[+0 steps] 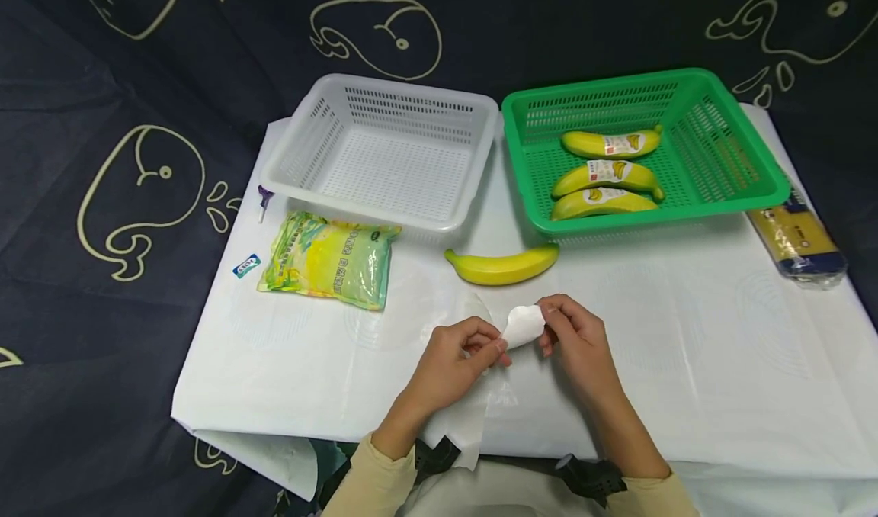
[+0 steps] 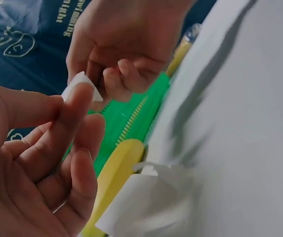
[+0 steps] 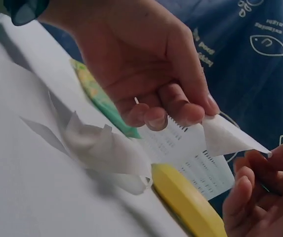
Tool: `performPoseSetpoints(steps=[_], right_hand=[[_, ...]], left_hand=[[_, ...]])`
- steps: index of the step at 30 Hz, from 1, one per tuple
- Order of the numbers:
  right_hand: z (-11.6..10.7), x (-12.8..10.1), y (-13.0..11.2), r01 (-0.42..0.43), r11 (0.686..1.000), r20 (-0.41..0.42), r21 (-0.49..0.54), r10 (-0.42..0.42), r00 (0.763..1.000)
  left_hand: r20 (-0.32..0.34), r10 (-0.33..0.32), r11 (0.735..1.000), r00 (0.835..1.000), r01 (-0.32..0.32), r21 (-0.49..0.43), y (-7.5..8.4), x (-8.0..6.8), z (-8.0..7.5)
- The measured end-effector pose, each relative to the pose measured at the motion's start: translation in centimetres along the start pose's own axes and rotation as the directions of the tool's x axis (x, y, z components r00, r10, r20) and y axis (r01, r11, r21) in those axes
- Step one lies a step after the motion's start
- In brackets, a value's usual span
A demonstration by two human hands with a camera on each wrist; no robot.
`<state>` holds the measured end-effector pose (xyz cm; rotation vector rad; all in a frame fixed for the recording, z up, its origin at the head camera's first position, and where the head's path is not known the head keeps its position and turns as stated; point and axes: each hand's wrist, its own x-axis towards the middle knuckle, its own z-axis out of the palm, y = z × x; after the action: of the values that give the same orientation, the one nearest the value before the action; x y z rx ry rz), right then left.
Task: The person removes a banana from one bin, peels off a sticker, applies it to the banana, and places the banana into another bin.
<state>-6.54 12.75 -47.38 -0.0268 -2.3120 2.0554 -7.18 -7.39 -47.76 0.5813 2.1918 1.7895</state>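
Both hands meet over the white sheet point(image 1: 288, 349) near the front middle. My left hand point(image 1: 461, 357) and my right hand point(image 1: 572, 334) pinch a small white sticker point(image 1: 523, 325) between fingertips, one at each end. The sticker point(image 2: 81, 85) shows as a white corner in the left wrist view and the sticker point(image 3: 230, 136) as a pointed flap in the right wrist view. A bare yellow banana point(image 1: 503, 265) lies just beyond the hands. A strip of white backing paper point(image 1: 473, 418) curls beneath my left hand.
A green basket point(image 1: 748, 189) at the back right holds three labelled bananas point(image 1: 607, 175). An empty white basket point(image 1: 288, 155) sits at the back left. A green and yellow packet point(image 1: 329, 259) lies before it. A wrapped yellow pack point(image 1: 799, 242) rests at the right edge.
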Motion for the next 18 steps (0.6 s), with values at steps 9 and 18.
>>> performPoseSetpoints(steps=[9,18], right_hand=[[-0.3,-0.1,-0.4,-0.066,0.946,0.135,0.318,0.024,0.991],[-0.3,-0.8,0.2,0.019,0.994,0.318,0.105,-0.052,0.947]], left_hand=[[0.015,-0.073,0.996,0.997,0.074,-0.044,2.1,-0.2,-0.5],[-0.013,-0.073,0.978,0.997,0.069,-0.199,3.3,-0.2,-1.0]])
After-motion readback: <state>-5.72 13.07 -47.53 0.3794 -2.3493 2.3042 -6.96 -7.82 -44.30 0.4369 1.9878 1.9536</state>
